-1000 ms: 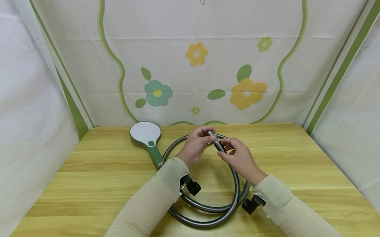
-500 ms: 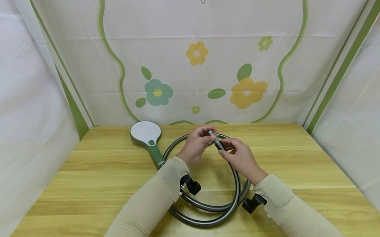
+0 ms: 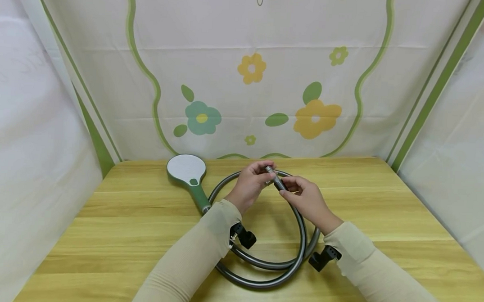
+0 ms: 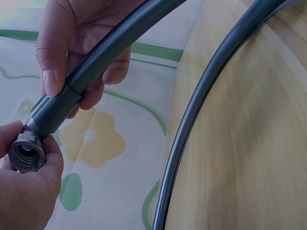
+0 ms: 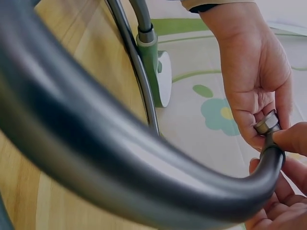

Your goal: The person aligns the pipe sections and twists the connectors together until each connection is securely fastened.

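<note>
A dark grey shower hose [image 3: 260,284] lies looped on the table, its free end lifted in both hands. My left hand [image 3: 246,187] pinches the metal nut [image 4: 31,138] at that end between thumb and fingers. The nut's threaded mouth faces the left wrist camera. Just behind it, my right hand [image 3: 308,203] grips the hose at its dark collar [image 4: 56,109], thumb on top and fingers beneath. To the left lies a green shower head [image 3: 199,198] with a white round face turned up. A hose end meets its handle, partly hidden by my left sleeve.
The wooden table [image 3: 385,211] reaches back to a white cloth wall [image 3: 212,77] printed with flowers. Cloth sides stand at left and right. A black camera mount sits on each wrist, close above the hose loops.
My right hand has shifted very slightly to the right at the hose end. The left hand keeps its pinch on the nut, and the shower head lies where it was.
</note>
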The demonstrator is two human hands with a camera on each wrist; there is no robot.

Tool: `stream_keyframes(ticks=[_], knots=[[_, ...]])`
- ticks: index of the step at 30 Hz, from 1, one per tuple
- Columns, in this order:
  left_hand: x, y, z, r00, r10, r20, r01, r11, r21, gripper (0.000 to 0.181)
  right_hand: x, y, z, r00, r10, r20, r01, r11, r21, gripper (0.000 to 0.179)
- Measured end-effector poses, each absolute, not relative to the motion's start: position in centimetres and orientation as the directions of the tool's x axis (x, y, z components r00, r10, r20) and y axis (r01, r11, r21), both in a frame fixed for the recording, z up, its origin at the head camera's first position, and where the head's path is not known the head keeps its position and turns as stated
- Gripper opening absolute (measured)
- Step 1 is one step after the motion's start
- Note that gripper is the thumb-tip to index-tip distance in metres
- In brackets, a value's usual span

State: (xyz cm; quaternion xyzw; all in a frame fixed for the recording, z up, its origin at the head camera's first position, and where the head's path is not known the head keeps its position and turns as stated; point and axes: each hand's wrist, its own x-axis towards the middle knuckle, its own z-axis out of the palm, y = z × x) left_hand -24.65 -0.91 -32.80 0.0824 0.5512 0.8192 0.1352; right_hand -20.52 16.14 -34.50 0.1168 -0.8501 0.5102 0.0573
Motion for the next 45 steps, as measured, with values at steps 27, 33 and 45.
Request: stream_keyframes(ticks=[27, 33, 45], knots=[[-24.6, -1.0, -33.0, -0.943, 0.333, 0.005, -0.118, -0.348, 0.93, 0.039, -21.0, 16.8, -34.3, -0.979, -0.194, 0.062, -0.108, 0.239, -0.965, 0.039], [-24.8, -1.0, -33.1, -0.94, 0.341, 0.014, -0.118, -0.365, 0.924, 0.04, -21.2, 17.0, -34.2, -0.974, -0.223, 0.04, -0.086, 0.199, -0.976, 0.039], [-24.9, -1.2, -33.1, -0.941, 0.338, 0.008, -0.125, -0.369, 0.921, 0.039, -21.4, 17.3, -34.1, -0.97, -0.241, -0.01, -0.039, 0.198, -0.979, 0.042]])
